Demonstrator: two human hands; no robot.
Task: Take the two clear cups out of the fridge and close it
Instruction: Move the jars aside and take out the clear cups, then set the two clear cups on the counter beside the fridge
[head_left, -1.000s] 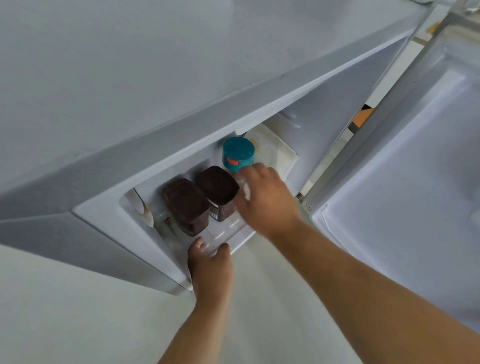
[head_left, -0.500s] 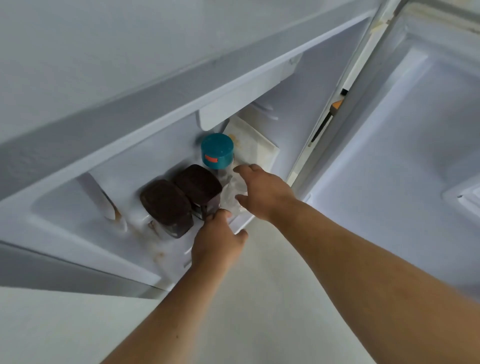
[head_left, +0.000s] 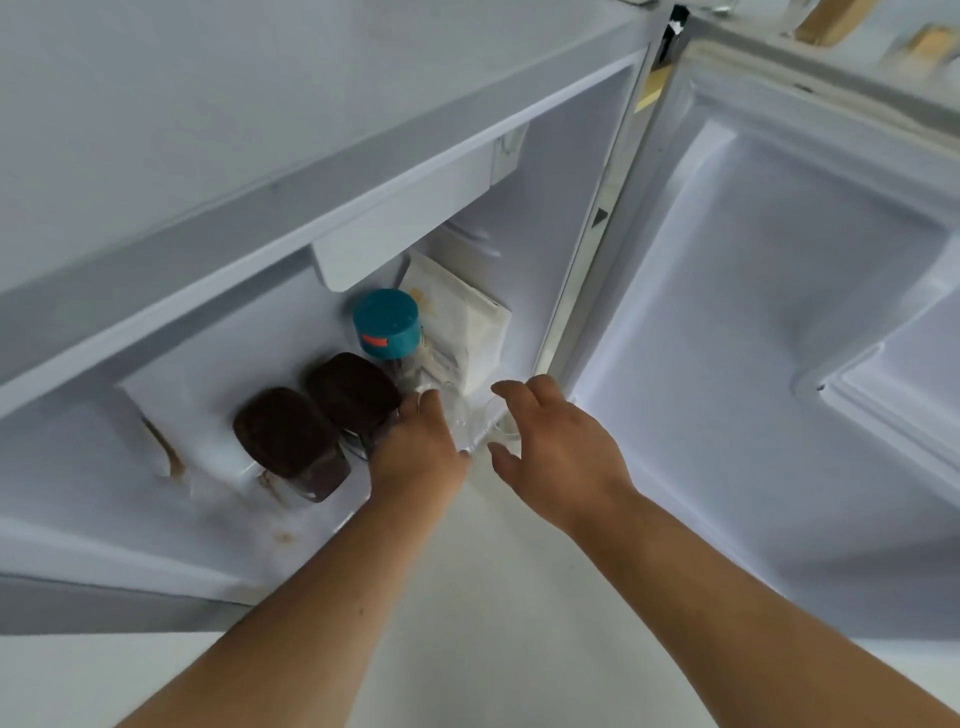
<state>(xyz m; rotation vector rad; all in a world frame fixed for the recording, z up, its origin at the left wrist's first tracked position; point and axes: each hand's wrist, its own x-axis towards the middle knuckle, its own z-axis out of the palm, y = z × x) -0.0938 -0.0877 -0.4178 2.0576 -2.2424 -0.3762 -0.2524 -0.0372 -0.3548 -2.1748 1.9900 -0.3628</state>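
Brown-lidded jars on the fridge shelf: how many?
2. One brown-lidded jar stands near the shelf's front; the other touches it, closer to the teal-lidded jar. The left hand partly covers the second.

White fridge shelf (head_left: 218, 457) holds two dark-lidded jars (head_left: 283, 431), teal-lidded jar (head_left: 387, 322), white bag (head_left: 467, 322), clear cups (head_left: 467, 415).

At frame centre, two lidded jars (head_left: 317, 426) stand side by side in the fridge (head_left: 566, 208); a capped bottle (head_left: 387, 325) and carton (head_left: 462, 322) sit behind, the open door (head_left: 779, 338) right.
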